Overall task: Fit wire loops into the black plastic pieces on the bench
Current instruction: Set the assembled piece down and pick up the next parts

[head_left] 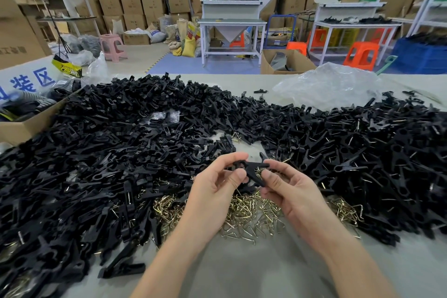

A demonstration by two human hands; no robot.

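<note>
I have one black piece [251, 170] held up just above the wire pile [246, 215], between both hands and clear of the bench [242, 278]. The left hand [215, 191] pinches its ringed end between thumb and forefinger, the other fingers curled under. The right hand [292, 193] grips the forked end, thumb on top and fingers closed beneath. The long axis runs across me, from one hand to the other, with one leg of the fork slanting down toward the right thumb. A glint of wire shows at the fork, but I cannot tell whether it sits in the piece or belongs to the pile underneath. So I judge the fit as either being made or about to be. The relation that matters is that the loops lie straight below the piece, closer to me than the fingertips and under both palms. Neither hand is much nearer, though the right one's fingers hang lower over the wire. If a loop is needed, I would free the right hand, reach down, and bring the loop up into the fork along that same axis. The heap [121, 152] of loose black pieces spreads left of and beyond the wire pile.
</note>
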